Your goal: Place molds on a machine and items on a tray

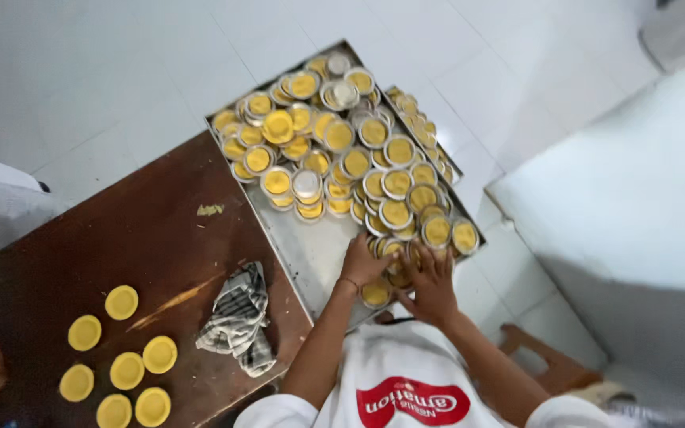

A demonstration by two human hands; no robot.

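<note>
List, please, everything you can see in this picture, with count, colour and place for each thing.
metal tray: one, silver, right of the table, bearing the moulds
second tray: one, silver, behind the first, mostly hidden
small round moulds: dozens, metal with yellow dough, piled on the tray
dough discs: about seven, yellow, table's near left
cloth: one, striped grey, crumpled at the table's edge
table: one, dark brown, left
stool: one, wooden, lower right
left hand: on the moulds
right hand: on the moulds

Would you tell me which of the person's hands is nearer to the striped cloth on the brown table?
Left. The left hand rests on the tray's moulds just right of the striped cloth; the right hand lies farther right.
</note>
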